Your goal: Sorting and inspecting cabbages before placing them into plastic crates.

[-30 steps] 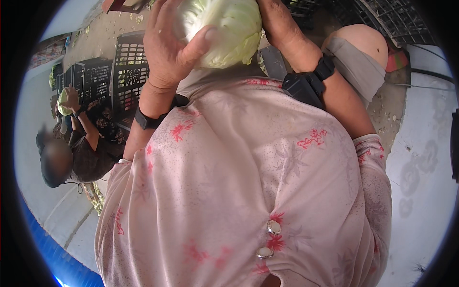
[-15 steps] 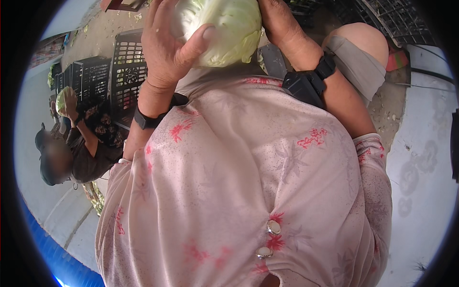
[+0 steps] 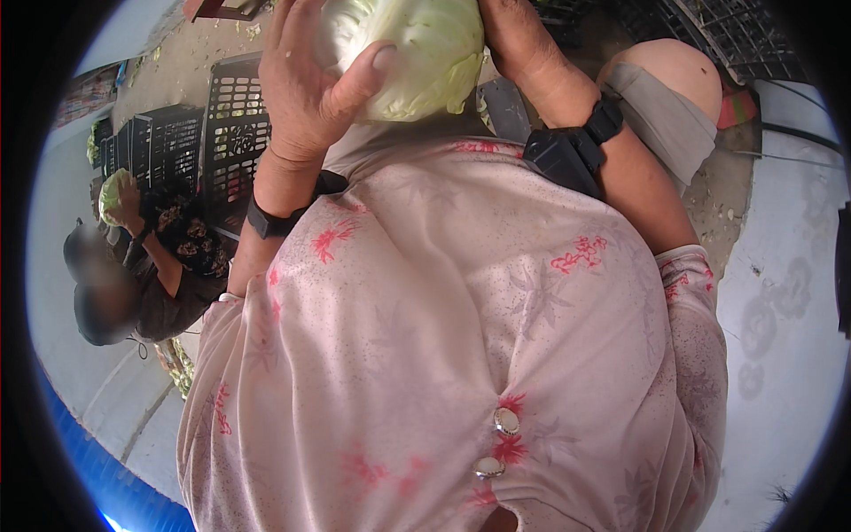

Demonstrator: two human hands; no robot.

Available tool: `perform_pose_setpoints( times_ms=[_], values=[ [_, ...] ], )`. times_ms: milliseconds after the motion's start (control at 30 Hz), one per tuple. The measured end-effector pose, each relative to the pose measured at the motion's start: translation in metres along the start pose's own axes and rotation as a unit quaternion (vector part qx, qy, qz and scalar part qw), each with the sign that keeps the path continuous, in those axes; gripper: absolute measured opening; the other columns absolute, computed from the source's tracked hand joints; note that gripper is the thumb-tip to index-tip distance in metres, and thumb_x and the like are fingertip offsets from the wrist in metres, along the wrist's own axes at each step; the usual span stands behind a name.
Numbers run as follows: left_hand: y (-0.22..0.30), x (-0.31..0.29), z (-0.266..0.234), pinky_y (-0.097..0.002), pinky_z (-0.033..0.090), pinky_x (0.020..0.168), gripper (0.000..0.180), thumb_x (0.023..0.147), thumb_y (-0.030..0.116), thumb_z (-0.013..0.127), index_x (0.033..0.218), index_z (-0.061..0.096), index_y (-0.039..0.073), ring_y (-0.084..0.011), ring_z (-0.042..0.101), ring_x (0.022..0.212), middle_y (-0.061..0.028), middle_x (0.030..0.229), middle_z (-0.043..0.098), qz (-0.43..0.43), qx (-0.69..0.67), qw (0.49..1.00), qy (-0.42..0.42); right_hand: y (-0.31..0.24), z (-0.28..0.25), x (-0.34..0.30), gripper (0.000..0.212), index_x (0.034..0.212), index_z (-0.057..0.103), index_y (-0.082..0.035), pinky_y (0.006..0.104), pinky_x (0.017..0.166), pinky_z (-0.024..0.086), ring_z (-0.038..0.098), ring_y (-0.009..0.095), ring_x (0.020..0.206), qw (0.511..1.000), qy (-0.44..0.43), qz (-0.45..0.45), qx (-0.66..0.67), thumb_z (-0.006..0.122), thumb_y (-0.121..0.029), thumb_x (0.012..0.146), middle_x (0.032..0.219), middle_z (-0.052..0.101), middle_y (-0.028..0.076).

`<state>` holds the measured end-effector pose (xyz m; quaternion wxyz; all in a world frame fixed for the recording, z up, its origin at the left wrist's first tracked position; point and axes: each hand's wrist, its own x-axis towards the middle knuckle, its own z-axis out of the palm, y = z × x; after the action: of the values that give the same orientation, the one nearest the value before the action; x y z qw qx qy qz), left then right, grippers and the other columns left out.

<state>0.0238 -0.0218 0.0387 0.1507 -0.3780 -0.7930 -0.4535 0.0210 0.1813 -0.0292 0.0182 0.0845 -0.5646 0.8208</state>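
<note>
Step in hand, as judged: the person is holding and steadying a pale green cabbage (image 3: 421, 66) at the top of the view, just beyond the hem of the floral shirt (image 3: 425, 310). Left hand (image 3: 306, 93) is grasping it from the left; the thumb is lying across the near face, tip pointing up and right, while the fingers are running up out of view. Right hand (image 3: 512, 34) is sitting at the cabbage's right side; its fingers are not showing, so its grip cannot be told. Forearms are extending forward and converging. Next move, as judged: any turning or shifting is probably calling for support from both sides, the smooth round head being liable to roll. Black crates (image 3: 238, 133) are standing leftward; a co-worker's hand (image 3: 130, 209) is holding a similar cabbage (image 3: 113, 197).
</note>
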Motion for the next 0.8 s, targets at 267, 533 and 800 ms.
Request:
perform_pose_setpoints(
  times_ms=[267, 533, 800],
  values=[
    [-0.0039, -0.0015, 0.0, -0.0409, 0.038, 0.105, 0.082, 0.078, 0.043, 0.072, 0.132, 0.046, -0.013, -0.0306, 0.049, 0.123, -0.0239, 0.131, 0.049, 0.002, -0.015, 1.0, 0.004, 0.0, -0.0016, 0.0018, 0.048, 0.114, 0.061, 0.001, 0.0328, 0.09, 0.043, 0.055, 0.021, 0.101, 0.999, -0.016, -0.025, -0.02, 0.04, -0.041, 0.102, 0.108, 0.062, 0.01],
    [-0.0038, -0.0016, 0.0011, -0.0409, 0.039, 0.104, 0.084, 0.078, 0.046, 0.072, 0.132, 0.046, -0.014, -0.0308, 0.05, 0.123, -0.0245, 0.131, 0.05, 0.003, -0.016, 1.0, 0.014, 0.0027, 0.0012, 0.0005, 0.048, 0.113, 0.061, 0.001, 0.0332, 0.09, 0.043, 0.055, 0.02, 0.101, 1.0, 0.016, 0.003, -0.023, 0.041, -0.042, 0.102, 0.108, 0.062, 0.01],
    [-0.0034, -0.0018, -0.0018, -0.0414, 0.041, 0.103, 0.085, 0.078, 0.048, 0.072, 0.132, 0.047, -0.013, -0.0308, 0.051, 0.121, -0.0244, 0.13, 0.051, 0.004, -0.014, 1.0, 0.008, 0.0012, 0.0012, 0.0004, 0.049, 0.113, 0.06, -0.001, 0.0334, 0.091, 0.043, 0.054, 0.02, 0.1, 0.998, 0.024, -0.02, -0.06, 0.04, -0.044, 0.102, 0.107, 0.06, 0.01]
  ],
)
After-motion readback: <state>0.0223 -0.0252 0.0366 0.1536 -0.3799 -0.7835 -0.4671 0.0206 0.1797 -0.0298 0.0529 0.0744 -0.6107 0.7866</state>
